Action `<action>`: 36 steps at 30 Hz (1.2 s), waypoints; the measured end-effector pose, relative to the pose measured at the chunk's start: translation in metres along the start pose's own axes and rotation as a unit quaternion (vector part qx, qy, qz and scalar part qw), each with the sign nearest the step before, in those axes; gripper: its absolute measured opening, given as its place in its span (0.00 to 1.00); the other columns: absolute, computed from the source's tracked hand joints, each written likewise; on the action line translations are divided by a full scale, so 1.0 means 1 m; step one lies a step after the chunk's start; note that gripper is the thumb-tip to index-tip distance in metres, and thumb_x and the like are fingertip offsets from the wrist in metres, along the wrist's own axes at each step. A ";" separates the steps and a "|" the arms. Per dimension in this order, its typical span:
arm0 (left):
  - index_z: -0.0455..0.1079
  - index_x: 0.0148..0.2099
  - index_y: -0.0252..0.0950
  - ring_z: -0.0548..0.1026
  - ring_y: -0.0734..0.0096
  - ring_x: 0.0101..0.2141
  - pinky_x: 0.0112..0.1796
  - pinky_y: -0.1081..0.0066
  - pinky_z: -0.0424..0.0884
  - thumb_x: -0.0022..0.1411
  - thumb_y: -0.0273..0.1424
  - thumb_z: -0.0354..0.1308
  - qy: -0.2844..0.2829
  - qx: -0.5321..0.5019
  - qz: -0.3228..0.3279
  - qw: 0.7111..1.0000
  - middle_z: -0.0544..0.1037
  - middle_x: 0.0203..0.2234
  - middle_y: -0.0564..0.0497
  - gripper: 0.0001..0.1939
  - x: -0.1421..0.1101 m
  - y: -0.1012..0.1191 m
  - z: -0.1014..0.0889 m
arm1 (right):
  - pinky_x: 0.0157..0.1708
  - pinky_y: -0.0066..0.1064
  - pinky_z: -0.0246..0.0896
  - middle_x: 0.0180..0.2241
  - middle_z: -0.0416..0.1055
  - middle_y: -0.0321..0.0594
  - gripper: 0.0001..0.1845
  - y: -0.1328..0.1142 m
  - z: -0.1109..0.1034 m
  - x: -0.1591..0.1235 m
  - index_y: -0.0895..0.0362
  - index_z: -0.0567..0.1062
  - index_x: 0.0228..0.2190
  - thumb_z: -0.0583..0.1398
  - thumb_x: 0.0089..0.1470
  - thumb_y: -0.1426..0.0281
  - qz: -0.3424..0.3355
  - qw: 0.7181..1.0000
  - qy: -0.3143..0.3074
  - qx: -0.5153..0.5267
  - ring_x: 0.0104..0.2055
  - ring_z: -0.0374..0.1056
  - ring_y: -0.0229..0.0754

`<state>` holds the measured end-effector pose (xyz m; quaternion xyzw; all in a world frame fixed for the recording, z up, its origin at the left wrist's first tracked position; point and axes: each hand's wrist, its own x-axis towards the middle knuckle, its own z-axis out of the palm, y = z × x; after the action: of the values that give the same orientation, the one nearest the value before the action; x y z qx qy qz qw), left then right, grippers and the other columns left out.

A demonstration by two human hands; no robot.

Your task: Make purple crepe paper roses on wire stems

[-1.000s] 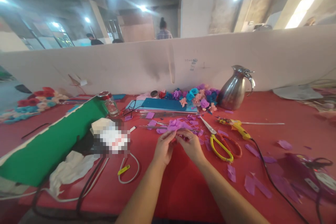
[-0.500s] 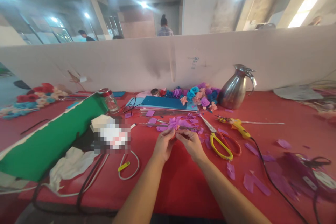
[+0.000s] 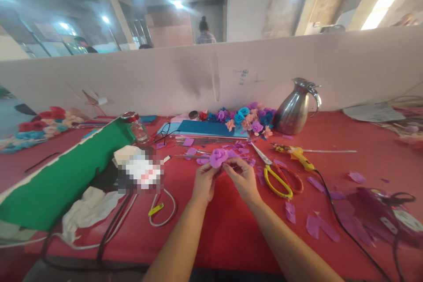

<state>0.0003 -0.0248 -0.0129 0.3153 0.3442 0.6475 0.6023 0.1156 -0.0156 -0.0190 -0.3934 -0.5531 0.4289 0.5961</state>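
A purple paper flower [image 3: 218, 157] with curled petals faces me above the red table. My left hand [image 3: 205, 180] pinches it from below on the left, fingers closed. From the right, my right hand [image 3: 242, 177] grips its lower edge between thumb and fingertips. What the fingers cover under the bloom is hidden. Behind the flower lie purple paper petals [image 3: 191, 153] and thin wires. Close to my right hand rest scissors [image 3: 277, 180] with one yellow and one red handle.
A yellow glue gun [image 3: 302, 158] with a black cord lies at right, near a steel jug [image 3: 294, 108]. Finished paper flowers [image 3: 246, 119] line the back beside blue paper sheets [image 3: 205, 128]. A green board [image 3: 72, 172], glass jar [image 3: 137, 128] and crumpled tissue [image 3: 89, 211] occupy the left.
Between my hands, the purple flower has tilted up and turned, so its rolled centre now faces me. Both hands stay in nearly the same place.
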 end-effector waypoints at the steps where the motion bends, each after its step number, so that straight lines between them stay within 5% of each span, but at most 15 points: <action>1: 0.81 0.33 0.38 0.77 0.59 0.40 0.45 0.61 0.69 0.41 0.32 0.72 0.005 0.003 0.004 1.000 0.82 0.31 0.47 0.12 0.000 0.000 0.000 | 0.33 0.32 0.62 0.29 0.74 0.39 0.06 0.000 0.000 0.000 0.55 0.76 0.29 0.63 0.48 0.65 -0.002 1.000 -0.002 0.003 0.30 0.67 0.40; 15: 0.81 0.35 0.40 0.75 0.60 0.39 0.47 0.63 0.65 0.48 0.30 0.66 0.038 0.186 0.121 0.974 0.82 0.31 0.53 0.09 0.002 -0.003 -0.011 | 0.36 0.31 0.62 0.26 0.74 0.36 0.09 -0.002 0.001 0.001 0.55 0.76 0.25 0.66 0.44 0.63 0.052 0.989 -0.050 0.130 0.30 0.67 0.39; 22: 0.80 0.31 0.41 0.71 0.60 0.45 0.49 0.66 0.64 0.47 0.29 0.67 0.036 0.183 0.165 0.968 0.80 0.38 0.51 0.05 -0.002 0.004 -0.004 | 0.43 0.35 0.64 0.35 0.76 0.39 0.13 -0.001 0.003 0.002 0.53 0.75 0.35 0.65 0.46 0.63 0.056 0.984 -0.057 0.162 0.39 0.70 0.44; 31: 0.81 0.33 0.41 0.71 0.60 0.47 0.50 0.66 0.63 0.45 0.28 0.69 0.008 0.167 0.146 0.975 0.79 0.38 0.50 0.09 -0.005 0.009 -0.001 | 0.44 0.37 0.65 0.35 0.75 0.38 0.14 0.001 0.004 0.002 0.52 0.74 0.34 0.66 0.45 0.61 0.076 0.976 -0.067 0.191 0.39 0.69 0.44; 36: 0.80 0.38 0.39 0.72 0.59 0.47 0.49 0.64 0.64 0.47 0.29 0.68 -0.023 0.094 0.057 0.994 0.80 0.40 0.48 0.12 -0.002 0.004 -0.003 | 0.37 0.31 0.65 0.30 0.73 0.36 0.14 -0.001 0.004 0.001 0.52 0.74 0.31 0.68 0.42 0.60 0.111 0.967 -0.070 0.217 0.32 0.67 0.39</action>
<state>-0.0046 -0.0273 -0.0116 0.4046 0.3712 0.6381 0.5397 0.1112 -0.0149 -0.0177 -0.2826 -0.4400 0.6290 0.5752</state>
